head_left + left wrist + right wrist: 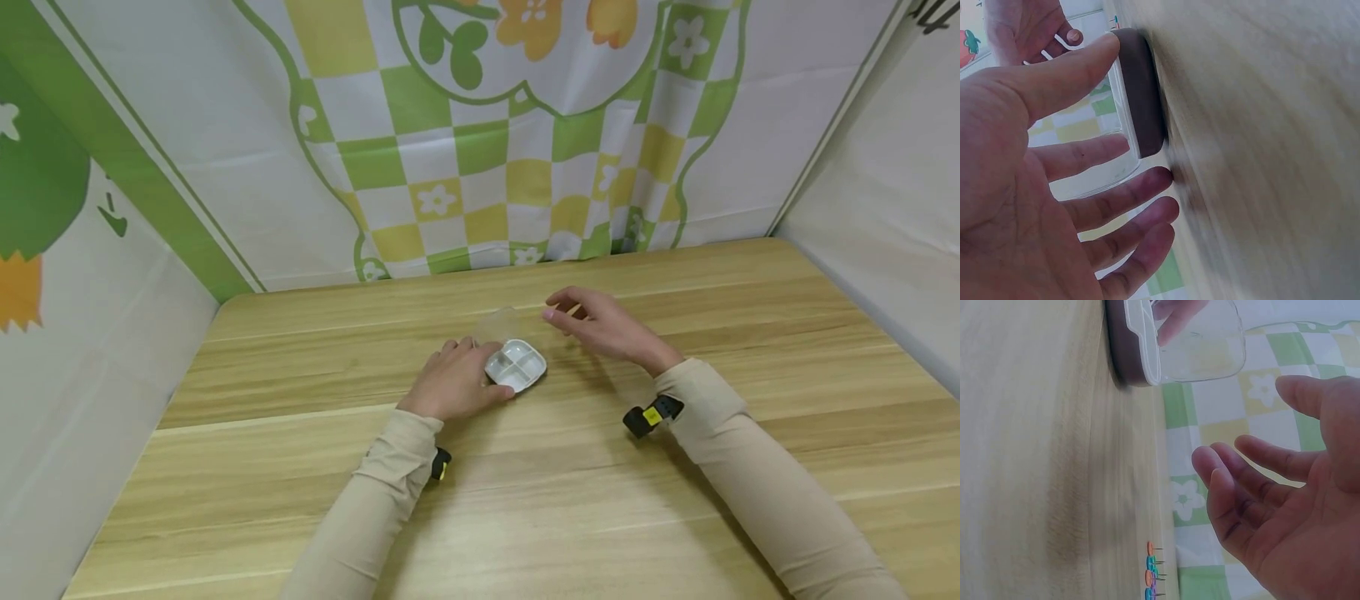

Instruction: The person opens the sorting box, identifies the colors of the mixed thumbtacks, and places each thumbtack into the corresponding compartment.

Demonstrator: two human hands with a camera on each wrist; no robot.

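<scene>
A small pill-case-like box with a white four-compartment inside stands on the table; its dark brown outer wall shows in the left wrist view. Its clear lid is raised at the far side. My left hand holds the box from the left, thumb at the near edge and index finger at the far edge. Its other fingers spread beside the box. To the right of the box hovers my right hand, fingers loosely bent, with nothing in it.
Several colourful thumbtacks lie points up on the wooden table, seen in the right wrist view. Behind the table hangs a checkered, flower-printed cloth. White walls of fabric stand at both sides.
</scene>
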